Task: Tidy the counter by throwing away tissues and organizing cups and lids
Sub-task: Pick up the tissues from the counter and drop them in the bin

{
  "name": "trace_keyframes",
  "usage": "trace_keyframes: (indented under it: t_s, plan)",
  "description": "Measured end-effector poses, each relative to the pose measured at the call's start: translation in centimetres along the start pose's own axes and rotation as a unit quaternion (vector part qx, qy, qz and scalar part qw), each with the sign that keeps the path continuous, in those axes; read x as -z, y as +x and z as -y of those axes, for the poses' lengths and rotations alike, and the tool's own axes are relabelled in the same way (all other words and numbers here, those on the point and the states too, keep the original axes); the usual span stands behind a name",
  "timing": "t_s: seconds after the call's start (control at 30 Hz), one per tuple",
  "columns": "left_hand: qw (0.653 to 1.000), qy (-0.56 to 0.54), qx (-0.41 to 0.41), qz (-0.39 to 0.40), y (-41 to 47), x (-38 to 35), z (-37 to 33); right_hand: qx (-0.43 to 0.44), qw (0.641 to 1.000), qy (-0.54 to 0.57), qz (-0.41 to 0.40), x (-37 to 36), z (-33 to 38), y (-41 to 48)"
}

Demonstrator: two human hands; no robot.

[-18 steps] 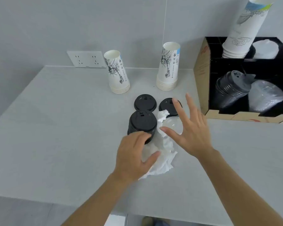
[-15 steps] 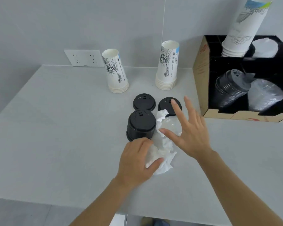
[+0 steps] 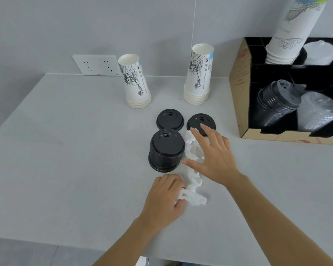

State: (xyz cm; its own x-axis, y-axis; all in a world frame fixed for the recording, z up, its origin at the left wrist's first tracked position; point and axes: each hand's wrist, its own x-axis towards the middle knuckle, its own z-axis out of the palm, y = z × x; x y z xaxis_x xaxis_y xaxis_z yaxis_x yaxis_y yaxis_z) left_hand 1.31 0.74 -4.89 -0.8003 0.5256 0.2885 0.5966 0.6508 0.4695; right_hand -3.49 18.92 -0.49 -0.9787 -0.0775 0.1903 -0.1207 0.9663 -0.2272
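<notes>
A crumpled white tissue (image 3: 193,181) lies stretched out on the grey counter (image 3: 65,160). My left hand (image 3: 166,196) is closed on its near end. My right hand (image 3: 212,156) hovers spread over its far end and over a clear lid (image 3: 197,150) beneath it, holding nothing. A stack of black lids (image 3: 166,150) stands just left of the tissue. Two single black lids (image 3: 169,119) (image 3: 201,120) lie behind it. Two upside-down stacks of printed paper cups (image 3: 136,81) (image 3: 199,73) stand further back.
A cardboard organizer (image 3: 238,81) at the right holds a tall paper cup stack (image 3: 292,29), white lids (image 3: 318,51), a black lid stack (image 3: 275,103) and clear lids (image 3: 319,112). A wall socket (image 3: 96,65) sits at the back left. The counter's front edge runs close below my forearms.
My left hand has pulled the near end of the tissue toward me and bunched it, stretching the tissue out. My right hand has lowered over the far end and the clear lid.
</notes>
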Motion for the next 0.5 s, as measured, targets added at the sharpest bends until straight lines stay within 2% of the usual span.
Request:
trace_keyframes:
  t_s: [0.07,0.23,0.5]
  plan:
    - [1.000,-0.022,0.002,-0.012,-0.1,0.1,0.0,0.007,0.999,-0.021,0.044,-0.3,-0.2,0.9]
    - [0.992,-0.112,0.040,-0.034,-0.5,0.6,0.3,0.016,0.996,-0.005,0.091,-0.7,-0.5,2.4]
    - [0.982,-0.158,0.098,-0.041,0.0,1.1,0.3,0.024,0.994,0.078,0.069,-1.5,-1.6,2.7]
